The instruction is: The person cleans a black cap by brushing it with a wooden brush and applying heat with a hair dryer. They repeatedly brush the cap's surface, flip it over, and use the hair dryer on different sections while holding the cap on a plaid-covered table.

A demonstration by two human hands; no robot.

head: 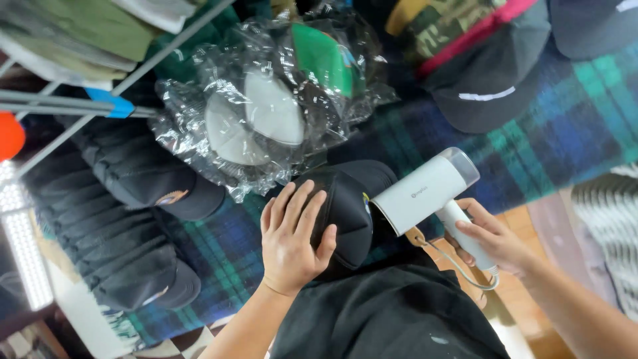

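Item: black cap (349,206), frame centre, domed and smooth, on plaid cloth (545,126). Left hand (291,239) lies open, fingers spread flat on its crown. Right hand (495,239) is closed round the handle of a white steamer (425,193), nozzle touching the cap at 3 o'clock. Steaming appears underway. Bagged caps (266,113) at 12 o'clock.

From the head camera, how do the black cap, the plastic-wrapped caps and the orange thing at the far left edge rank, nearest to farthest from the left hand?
1. Black cap: directly under the left hand, touching it.
2. Plastic-wrapped caps: above the hand, on the plaid cloth.
3. Orange thing: far left edge.
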